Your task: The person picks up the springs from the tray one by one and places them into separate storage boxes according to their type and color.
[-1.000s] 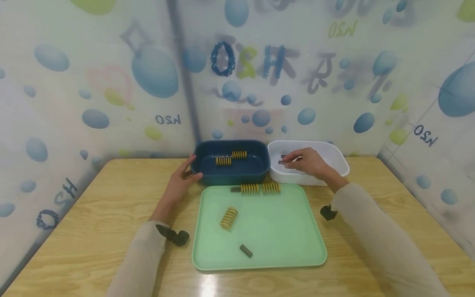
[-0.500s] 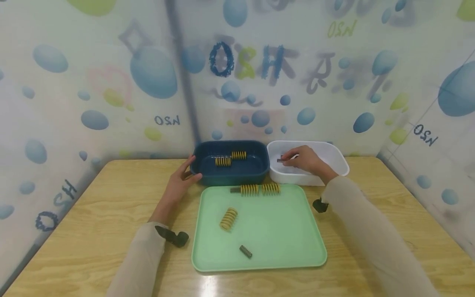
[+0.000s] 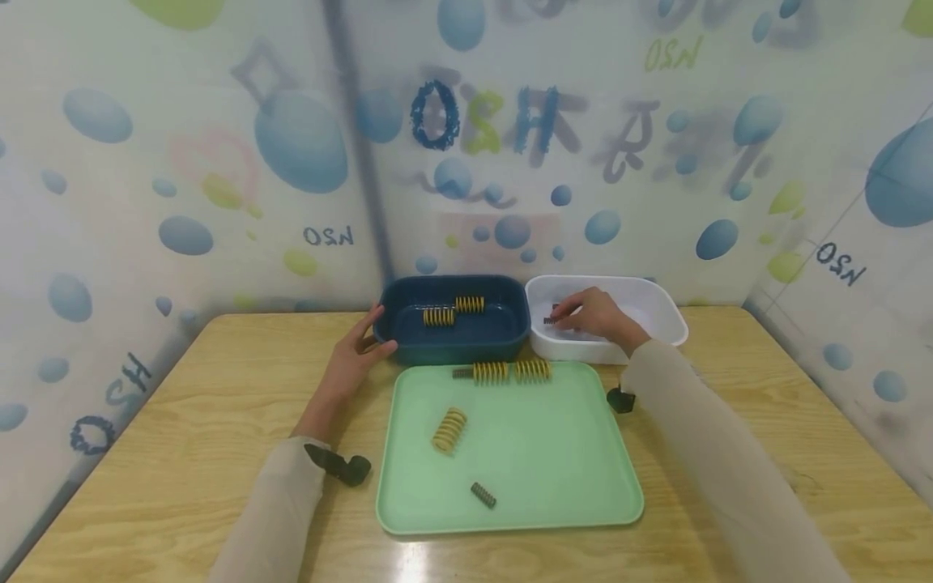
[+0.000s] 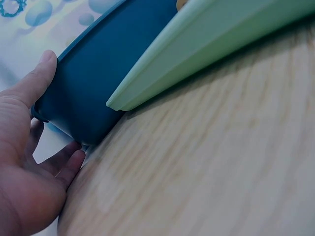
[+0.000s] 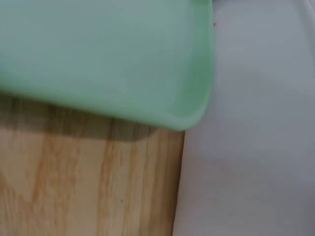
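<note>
My right hand [image 3: 592,314] reaches into the white container [image 3: 656,344], thumb and fingertips together, pinching a small dark spring [image 3: 549,321]. Just behind it another small dark spring [image 3: 556,307] shows partly, the fingers covering the rest. At the left end of the dark blue container [image 3: 452,353], my left hand [image 3: 348,360] rests with thumb and fingers spread; the left wrist view has the thumb [image 4: 42,73] against its wall. Inside that container lie two yellow springs, one left [image 3: 439,317] and one right [image 3: 470,304]. The right wrist view does not show the right hand.
A green tray [image 3: 554,453] lies in front of both containers. Along its far edge sit a small dark spring [image 3: 462,373] and two yellow springs [image 3: 492,372]. Nearer are a yellow spring [image 3: 449,429] and a dark spring [image 3: 483,495]. A patterned wall [image 3: 291,267] stands behind the wooden table [image 3: 219,389].
My right hand shifts slightly left inside the white container, and the right forearm swings left as well. The small spring stays at its fingertips. My left hand and the tray's springs stay put.
</note>
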Available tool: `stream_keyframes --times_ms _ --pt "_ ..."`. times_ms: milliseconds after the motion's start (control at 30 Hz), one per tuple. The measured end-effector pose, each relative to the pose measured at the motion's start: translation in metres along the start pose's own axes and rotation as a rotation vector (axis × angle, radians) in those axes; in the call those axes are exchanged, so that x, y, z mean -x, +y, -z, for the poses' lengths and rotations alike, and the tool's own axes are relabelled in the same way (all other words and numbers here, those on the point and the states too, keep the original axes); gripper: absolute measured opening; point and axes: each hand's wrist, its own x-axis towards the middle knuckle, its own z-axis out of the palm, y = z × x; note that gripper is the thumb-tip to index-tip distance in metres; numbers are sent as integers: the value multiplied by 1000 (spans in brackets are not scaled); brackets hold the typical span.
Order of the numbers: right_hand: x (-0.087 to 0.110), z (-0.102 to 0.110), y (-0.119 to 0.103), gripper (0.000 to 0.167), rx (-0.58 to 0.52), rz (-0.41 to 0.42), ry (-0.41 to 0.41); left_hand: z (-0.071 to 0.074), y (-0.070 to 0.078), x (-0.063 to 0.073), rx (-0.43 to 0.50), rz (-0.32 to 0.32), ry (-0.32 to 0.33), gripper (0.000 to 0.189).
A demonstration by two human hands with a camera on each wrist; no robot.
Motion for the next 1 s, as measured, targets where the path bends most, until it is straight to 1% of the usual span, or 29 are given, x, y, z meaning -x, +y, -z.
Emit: stream_keyframes --times_ms 267,367,433,633,767,867,1000 --pt "-3 -3 -1 19 43 -10 1 0 3 1 5 4 -1 66" --pt "-4 -3 -2 19 57 -11 -6 -1 1 0 12 6 -2 67" --pt "-5 -3 -2 18 66 -6 -11 0 -3 -2 22 3 -3 67" --pt "-6 -5 -2 18 95 11 -22 2 -23 -10 24 -5 7 67" --pt "-8 -7 -2 18 105 -8 -32 2 -29 -11 20 -20 12 67" --pt "-7 -7 -3 19 113 -12 -37 2 -27 -11 18 -18 12 67" --pt "-6 -7 -4 18 127 -8 -35 2 -17 -7 33 -6 5 67"
